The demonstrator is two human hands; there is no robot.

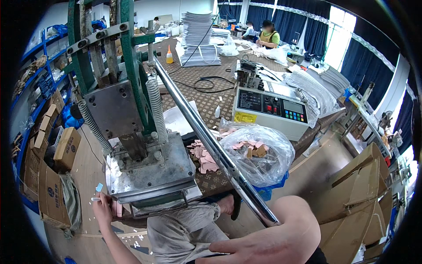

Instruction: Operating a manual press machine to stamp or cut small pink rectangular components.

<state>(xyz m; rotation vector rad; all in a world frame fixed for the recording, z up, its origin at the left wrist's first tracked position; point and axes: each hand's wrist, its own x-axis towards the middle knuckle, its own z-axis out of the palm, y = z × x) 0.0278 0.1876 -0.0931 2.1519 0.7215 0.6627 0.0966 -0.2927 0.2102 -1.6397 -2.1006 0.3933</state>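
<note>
At the left side of the hand-lever press (149,171), my left hand (103,212) is closed, with a small light blue piece (99,187) at its fingertips. A short whitish bit (95,199) shows by the same fingers; I cannot make out what it is. Pink pieces (117,208) lie between that hand and the press base. From the press a long chrome lever (211,149) slopes down to the right, its end against my bent right arm. My right hand (233,251), partly cut off by the lower edge, has its visible fingers stretched out and nothing seen in them.
Beside the lever lie a heap of pink pieces (204,156) and a clear plastic bag (263,160) holding more. Behind stand a control machine (270,110), a glue bottle (169,56) and stacked sheets (196,39). Cartons (356,198) crowd the right. Two people sit farther back.
</note>
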